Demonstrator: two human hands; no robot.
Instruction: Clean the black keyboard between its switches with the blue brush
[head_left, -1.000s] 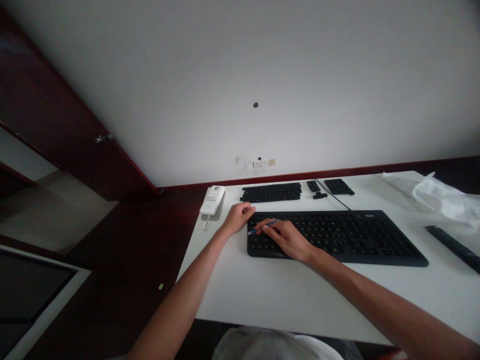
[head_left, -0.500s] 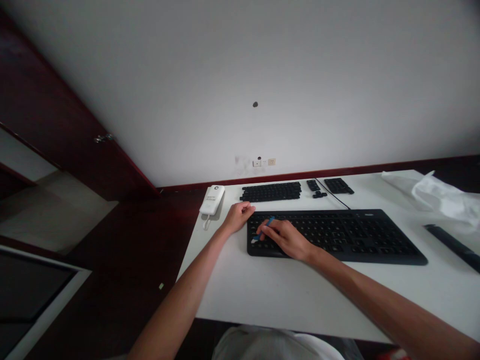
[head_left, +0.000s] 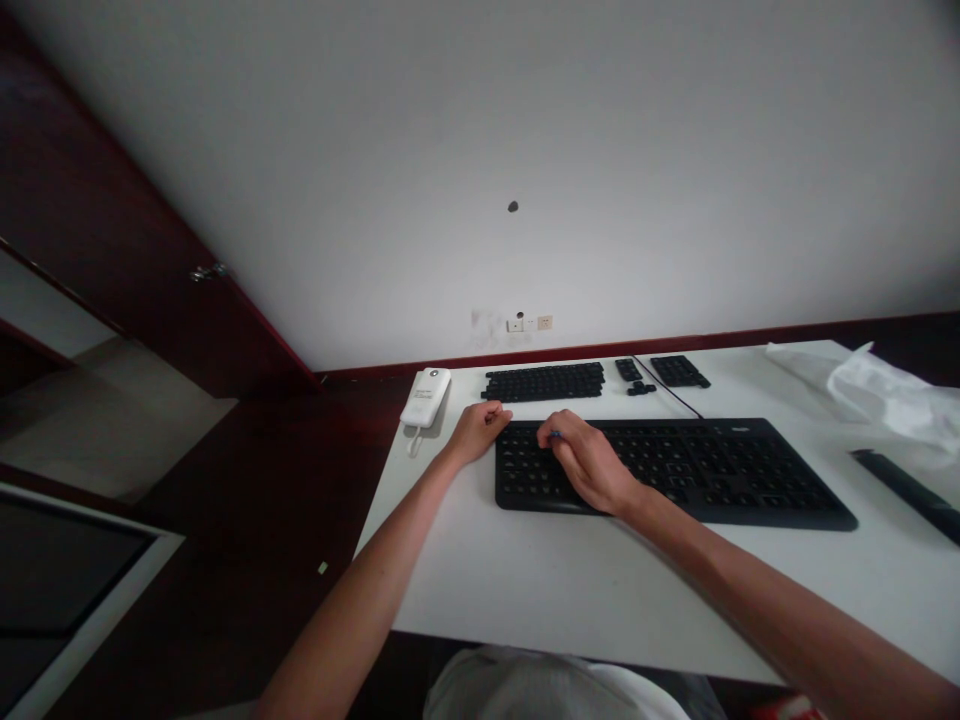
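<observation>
Keyboard (head_left: 765, 485), black, full-length, lying flat on a white table (head_left: 517, 585), before the person; rows of small, pale-dotted key positions across its face; cable (head_left: 667, 387) leaving the far edge. Right hand (head_left: 589, 465): above the left-hand section of the keyboard, fingers drawn in narrowly about a slim blue tool (head_left: 555, 434), of which only a short piece shows, the remainder hidden by the hand. Left hand (head_left: 480, 432): loosely curled at the keyboard's far left corner, thumb side toward it; whether anything lies within the curl, cannot tell. Beyond the keyboard, laid out along the far side of the table: one large block of black keycaps (head_left: 544, 382), in rows; one small keycap group (head_left: 627, 370); one arrow-shaped cluster (head_left: 641, 388), just in front of that group; one number-pad block (head_left: 679, 371), across the cable from them. Far left corner of table: white device (head_left: 426, 398) with a looped strap (head_left: 415, 441). Right side: crumpled white bag (head_left: 892, 395); long black strip (head_left: 904, 492), nearer the person, set slantwise, apart from the keyboard.
</observation>
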